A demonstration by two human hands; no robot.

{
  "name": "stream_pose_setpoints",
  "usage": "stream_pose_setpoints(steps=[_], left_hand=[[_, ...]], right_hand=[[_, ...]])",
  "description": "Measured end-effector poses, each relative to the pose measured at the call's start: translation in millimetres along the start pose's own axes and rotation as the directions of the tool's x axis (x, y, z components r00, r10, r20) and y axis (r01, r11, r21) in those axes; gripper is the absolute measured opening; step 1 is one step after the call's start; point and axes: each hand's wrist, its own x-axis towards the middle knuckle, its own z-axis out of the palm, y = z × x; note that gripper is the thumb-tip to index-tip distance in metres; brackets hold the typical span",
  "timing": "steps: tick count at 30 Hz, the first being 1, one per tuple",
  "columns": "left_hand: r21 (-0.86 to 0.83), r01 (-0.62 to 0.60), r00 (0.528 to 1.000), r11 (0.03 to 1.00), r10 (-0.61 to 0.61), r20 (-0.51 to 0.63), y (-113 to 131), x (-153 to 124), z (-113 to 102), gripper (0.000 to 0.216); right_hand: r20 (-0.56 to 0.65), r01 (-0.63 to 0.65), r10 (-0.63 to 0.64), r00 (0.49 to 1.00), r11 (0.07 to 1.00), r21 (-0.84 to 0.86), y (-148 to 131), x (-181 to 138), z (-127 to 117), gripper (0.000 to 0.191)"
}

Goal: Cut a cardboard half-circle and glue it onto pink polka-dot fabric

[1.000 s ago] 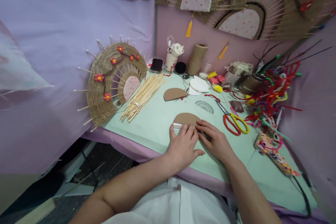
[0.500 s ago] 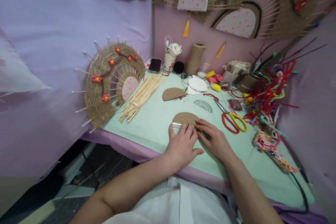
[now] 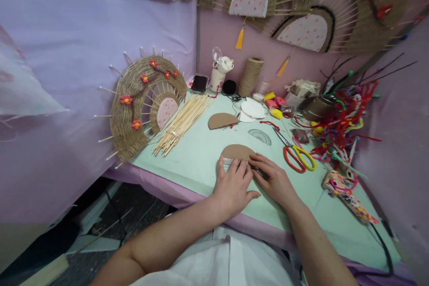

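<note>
A brown cardboard half-disc lies on the table in front of me, its curved side facing away. Across its straight side runs a pale, shiny ruler, mostly covered by my fingers. My left hand lies spread over the ruler, fingers apart and pressing down. Close beside it, my right hand has its fingers curled around a dark, slim, pen-like object; its tip is hidden. Farther back are a second cardboard half-disc and a clear protractor.
Scissors and a patterned glue gun with a cord are on the right, near tangled pipe cleaners. Bamboo sticks lie left, beside a twine-woven fan. A twine spool and white bottle stand behind.
The view has shifted very slightly. Both hands stay in nearly the same place on the ruler and cardboard half-disc.
</note>
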Motion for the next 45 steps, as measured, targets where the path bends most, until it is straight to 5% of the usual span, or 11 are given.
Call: stream_pose_setpoints(steps=[30, 41, 45], left_hand=[[-0.009, -0.014, 1.0, 1.0, 0.014, 0.025, -3.6, -0.5, -1.0, 0.059], [-0.003, -0.039, 0.999, 0.999, 0.039, 0.035, -4.5, 2.8, 1.3, 0.066], [0.001, -0.054, 0.998, 0.999, 0.054, 0.035, -5.2, 2.9, 2.4, 0.065]], right_hand=[[-0.001, -0.01, 0.01, 1.0, 1.0, 0.01, -2.1, 1.2, -0.5, 0.025], [-0.02, -0.155, 0.159, 0.987, 0.981, 0.115, -4.4, 1.1, -13.8, 0.042], [-0.022, -0.142, 0.145, 0.989, 0.985, 0.101, -1.0, -3.5, -20.9, 0.033]])
